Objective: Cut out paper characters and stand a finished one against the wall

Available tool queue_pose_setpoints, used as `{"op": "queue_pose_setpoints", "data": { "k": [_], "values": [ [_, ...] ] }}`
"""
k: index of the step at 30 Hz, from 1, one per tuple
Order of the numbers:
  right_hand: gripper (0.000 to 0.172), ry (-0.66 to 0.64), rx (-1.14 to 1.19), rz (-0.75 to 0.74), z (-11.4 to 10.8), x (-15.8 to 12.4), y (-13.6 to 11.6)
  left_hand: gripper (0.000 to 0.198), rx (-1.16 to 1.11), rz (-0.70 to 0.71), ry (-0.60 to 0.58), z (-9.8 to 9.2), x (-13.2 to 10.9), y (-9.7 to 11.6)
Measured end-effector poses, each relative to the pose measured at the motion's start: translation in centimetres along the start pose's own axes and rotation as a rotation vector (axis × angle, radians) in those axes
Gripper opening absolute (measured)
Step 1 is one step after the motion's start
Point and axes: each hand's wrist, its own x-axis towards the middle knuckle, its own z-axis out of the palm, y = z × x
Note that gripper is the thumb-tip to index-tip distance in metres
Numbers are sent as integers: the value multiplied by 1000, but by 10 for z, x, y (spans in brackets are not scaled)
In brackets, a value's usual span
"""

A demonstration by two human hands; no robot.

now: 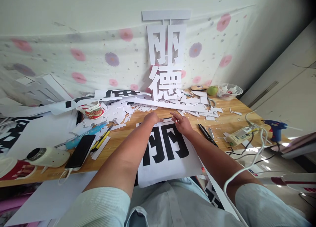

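A white sheet printed with a large black character (166, 151) lies on the wooden table (222, 128) in front of me, its near edge hanging over the table's front. My left hand (152, 117) rests on the sheet's far left edge, fingers curled down onto the paper. My right hand (181, 122) lies flat on the sheet's far right part, fingers spread. Both forearms reach out over the sheet.
White cut-out characters (166, 61) lean on the flowered cloth wall behind a heap of paper scraps (118, 112). At left lie a paper cup (92, 111), phone (80, 151) and utility knives (100, 140). At right: a black knife (206, 134), power strip (240, 135), blue glue gun (275, 127), cables.
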Motion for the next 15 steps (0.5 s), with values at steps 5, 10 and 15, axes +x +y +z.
{"op": "queue_pose_setpoints", "data": {
  "k": [5, 10, 15],
  "values": [
    [41, 45, 407, 116, 23, 0, -15, 68, 41, -78, -31, -1, 0, 5],
    [37, -41, 461, 232, 38, 4, -22, 67, 40, -84, -47, -4, -5, 9],
    [36, -77, 406, 207, 48, 8, -24, 65, 39, -65, -41, -4, -6, 7]
  ]
}}
